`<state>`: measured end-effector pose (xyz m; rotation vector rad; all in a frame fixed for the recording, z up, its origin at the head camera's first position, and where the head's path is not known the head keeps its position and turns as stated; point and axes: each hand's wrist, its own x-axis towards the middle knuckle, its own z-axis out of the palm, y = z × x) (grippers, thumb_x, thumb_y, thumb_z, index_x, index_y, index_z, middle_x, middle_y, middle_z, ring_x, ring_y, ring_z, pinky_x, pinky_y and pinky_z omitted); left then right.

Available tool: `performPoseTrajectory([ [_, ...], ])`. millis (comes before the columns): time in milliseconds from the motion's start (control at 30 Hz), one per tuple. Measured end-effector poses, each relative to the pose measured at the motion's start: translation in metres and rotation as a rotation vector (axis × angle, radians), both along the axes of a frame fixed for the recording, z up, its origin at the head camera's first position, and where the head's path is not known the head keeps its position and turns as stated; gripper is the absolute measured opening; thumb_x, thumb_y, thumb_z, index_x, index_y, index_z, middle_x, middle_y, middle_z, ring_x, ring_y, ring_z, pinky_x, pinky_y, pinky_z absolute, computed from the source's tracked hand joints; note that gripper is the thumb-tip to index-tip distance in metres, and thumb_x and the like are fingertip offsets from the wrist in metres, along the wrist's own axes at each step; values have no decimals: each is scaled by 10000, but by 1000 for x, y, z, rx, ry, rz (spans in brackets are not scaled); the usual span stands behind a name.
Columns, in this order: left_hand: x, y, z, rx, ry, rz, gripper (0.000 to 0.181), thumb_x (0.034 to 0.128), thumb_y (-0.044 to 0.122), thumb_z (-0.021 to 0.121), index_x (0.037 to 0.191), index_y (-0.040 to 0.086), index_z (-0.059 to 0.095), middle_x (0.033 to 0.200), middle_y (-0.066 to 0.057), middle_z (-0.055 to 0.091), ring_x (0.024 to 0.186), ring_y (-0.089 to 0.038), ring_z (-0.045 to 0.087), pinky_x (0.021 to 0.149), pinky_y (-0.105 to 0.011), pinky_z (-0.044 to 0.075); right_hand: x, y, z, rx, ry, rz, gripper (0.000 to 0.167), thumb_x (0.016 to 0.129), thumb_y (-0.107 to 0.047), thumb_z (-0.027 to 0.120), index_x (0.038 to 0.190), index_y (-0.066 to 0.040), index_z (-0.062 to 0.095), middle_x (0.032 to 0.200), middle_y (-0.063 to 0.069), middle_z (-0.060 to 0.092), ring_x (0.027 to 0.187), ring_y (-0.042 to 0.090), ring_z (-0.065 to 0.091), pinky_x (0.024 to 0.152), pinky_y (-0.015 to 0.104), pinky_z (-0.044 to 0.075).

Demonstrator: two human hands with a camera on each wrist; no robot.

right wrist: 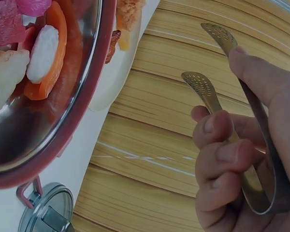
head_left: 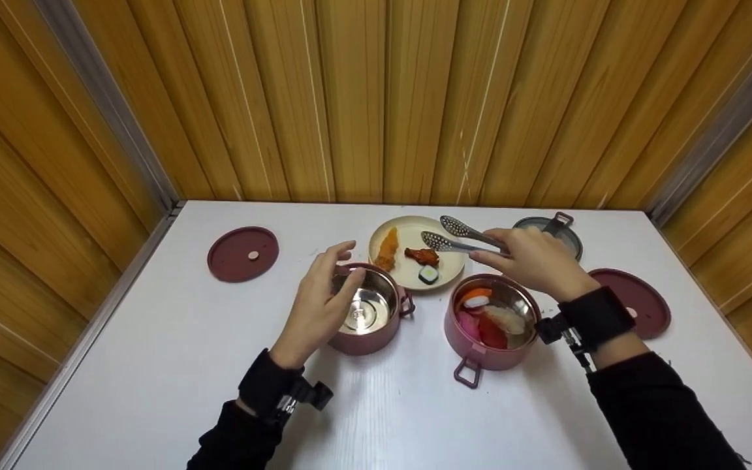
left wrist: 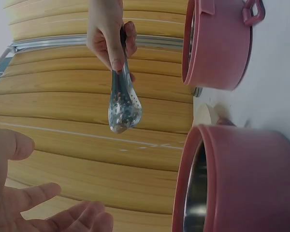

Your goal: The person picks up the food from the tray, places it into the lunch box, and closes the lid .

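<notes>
My right hand (head_left: 539,261) grips metal tongs (head_left: 441,243) with perforated tips, held spread apart over the cream plate (head_left: 403,279); nothing is between the tips. On that plate lie an orange fried piece (head_left: 387,250), a chicken drumstick (head_left: 423,256) and a sushi roll (head_left: 428,274). My left hand (head_left: 316,300) hovers beside the left pink pot (head_left: 366,343), its fingers spread and holding nothing. Shiny steel shows inside that pot. The right pink pot (head_left: 500,358) contains several food pieces, among them an orange-and-white one (right wrist: 43,53) and a pale one (head_left: 508,320).
A dark red lid (head_left: 229,261) lies at the table's back left. Another dark red lid (head_left: 650,300) is on the right, partly behind the right wrist. Behind the right hand sits a grey see-through lid (head_left: 568,238) with a handle. Wood-look panels (head_left: 350,98) enclose the white table (head_left: 154,365).
</notes>
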<state>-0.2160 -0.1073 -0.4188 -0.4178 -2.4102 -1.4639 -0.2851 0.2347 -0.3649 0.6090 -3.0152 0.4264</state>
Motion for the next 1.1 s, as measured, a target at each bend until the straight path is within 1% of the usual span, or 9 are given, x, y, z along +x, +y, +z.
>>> performPoseTrajectory([
  [200,-6,-21,-10,-5,-44,84,449,1082,235,628,1503,92,564,1393,-218,633,1235,-377,665,975,-529,578,-13,-6,-6,8,-18,-13,570,1050,-517,654,1391,-64,706,738,27,594,739,224,573,685,410,462],
  [267,-10,-25,-16,-9,-66,112,440,1083,233,621,1497,95,570,1393,-214,635,1259,-394,650,958,-524,572,-17,-7,-8,15,-22,-23,592,1052,-523,646,1414,-57,692,819,72,665,803,257,612,742,464,502],
  [400,-17,-30,-30,-8,-119,145,432,1085,235,608,1493,96,577,1400,-219,631,1300,-419,625,1028,-563,539,-24,-7,-16,33,-19,-38,595,1054,-531,635,1401,-52,701,1080,177,773,964,347,715,815,573,561],
  [500,-21,-32,-40,-22,-143,153,431,1094,239,592,1495,86,571,1406,-236,625,1333,-428,604,1104,-601,489,-29,-6,-23,57,-5,-46,567,1052,-524,637,1349,-51,731,1153,213,776,1006,404,739,806,621,565],
  [600,-23,-32,-48,-44,-167,149,431,1107,245,567,1501,69,555,1417,-270,611,1364,-441,584,1154,-625,448,-35,-7,-29,81,1,-50,528,1049,-517,643,1257,-47,764,1099,221,781,964,425,744,767,628,557],
  [800,-27,-29,-63,-86,-226,135,444,1135,283,506,1511,49,535,1446,-297,596,1375,-447,578,1159,-627,457,-45,-12,-40,117,-37,-55,507,1045,-494,660,1188,-23,781,1128,238,785,956,437,751,758,608,571],
  [933,-26,-28,-70,-100,-215,123,432,1151,272,462,1496,25,539,1391,-283,618,1320,-444,604,1135,-621,475,-47,-15,-43,131,-53,-49,489,1039,-476,676,1216,-32,780,1195,252,771,1044,492,744,778,632,580],
  [1067,-27,-28,-76,-90,-161,109,430,1148,283,451,1471,19,557,1339,-276,638,1286,-454,616,1117,-639,467,-47,-19,-45,144,-55,-53,480,1031,-469,692,1241,-46,781,1216,263,763,1072,512,732,793,643,582],
  [1100,-30,-29,-84,-102,-139,110,438,1151,305,437,1465,27,559,1331,-272,642,1280,-446,621,1103,-626,478,-47,-20,-45,147,-55,-51,479,1031,-464,694,1245,-44,780,1216,266,762,1072,513,732,798,644,583],
])
